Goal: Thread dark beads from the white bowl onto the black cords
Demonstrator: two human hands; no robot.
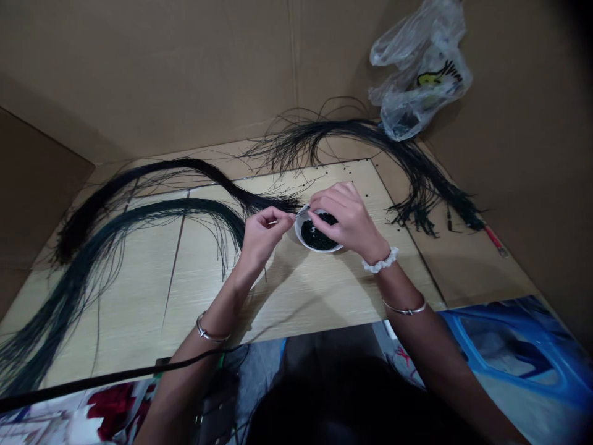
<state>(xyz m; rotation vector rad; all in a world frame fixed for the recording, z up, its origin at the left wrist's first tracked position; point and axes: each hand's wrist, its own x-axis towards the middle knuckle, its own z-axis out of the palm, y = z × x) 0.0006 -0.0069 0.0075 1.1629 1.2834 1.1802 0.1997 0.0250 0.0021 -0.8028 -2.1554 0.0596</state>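
Over the near table, my left hand [266, 232] is closed in a pinch at the left rim of a small white bowl [299, 238]. My right hand [345, 216] is above the bowl, its thumb and fingers also pinched close to the left fingertips. Something thin and small spans the gap between the two pinches; it is too fine to name. Many tiny dark beads [315, 238] lie inside the bowl, partly covered by my right hand. Just left of the hands, a bundle of black strands [208, 170] ends close to the bowl.
A dark green strand bundle [139, 216] curves along the table's left side. Another dark bundle [403, 154] lies at the right, near a red-handled tool [495, 241]. A clear plastic bag [421, 74] is at the back right. Cardboard walls [185, 74] surround the table. A blue plastic stool [523, 352] stands below.
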